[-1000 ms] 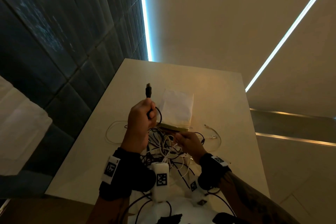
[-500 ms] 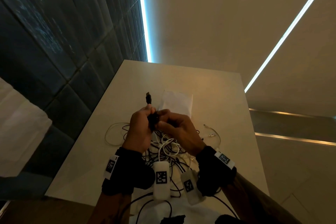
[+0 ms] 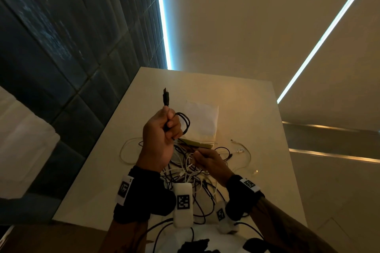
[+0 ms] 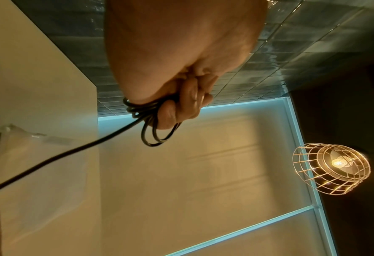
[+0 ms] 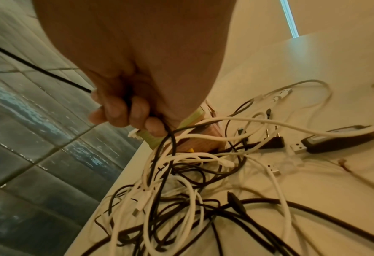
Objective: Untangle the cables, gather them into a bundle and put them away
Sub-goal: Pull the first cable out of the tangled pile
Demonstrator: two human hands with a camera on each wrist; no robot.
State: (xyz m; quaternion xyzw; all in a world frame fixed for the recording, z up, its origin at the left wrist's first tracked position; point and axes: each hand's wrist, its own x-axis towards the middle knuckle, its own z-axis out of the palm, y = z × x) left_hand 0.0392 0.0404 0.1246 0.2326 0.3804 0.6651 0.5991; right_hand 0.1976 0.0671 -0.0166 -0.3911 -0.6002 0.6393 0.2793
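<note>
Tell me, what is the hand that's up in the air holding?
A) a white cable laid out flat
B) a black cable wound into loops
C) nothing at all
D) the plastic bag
B: the left hand grips a black cable wound into a few loops, its plug sticking up above the fist, while the white cables lie tangled on the table.
</note>
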